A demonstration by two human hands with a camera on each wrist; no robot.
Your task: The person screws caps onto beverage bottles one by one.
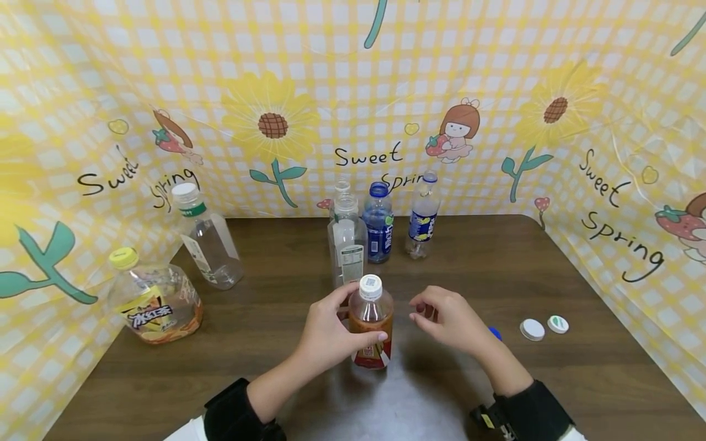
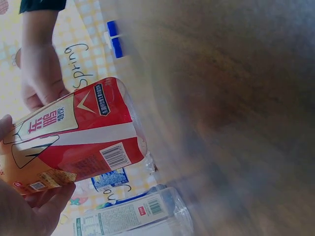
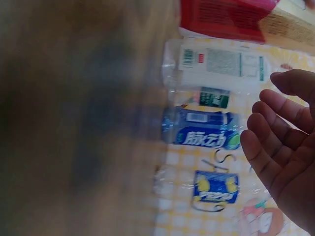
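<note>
While my L hand (image 1: 324,323) grips the red-labelled btl (image 1: 376,318) below its cap (image 1: 371,286) in front of me, I'd say for steadiness, my R hand (image 1: 455,315) hangs beside w/ loose, empty fingers. Wrist view's blurry; unsure btl touches table (image 1: 248,306).

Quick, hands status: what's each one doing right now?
Left hand: closed around the red-labelled bottle, holding it.
Right hand: open, loosely curled, holding nothing, apart from the bottle.

The Pepsi bottle (image 1: 421,228) stands at one o'clock from the held bottle (image 1: 372,315), caps (image 1: 532,329) at three, iced-tea bottle (image 1: 154,309) at nine.
</note>
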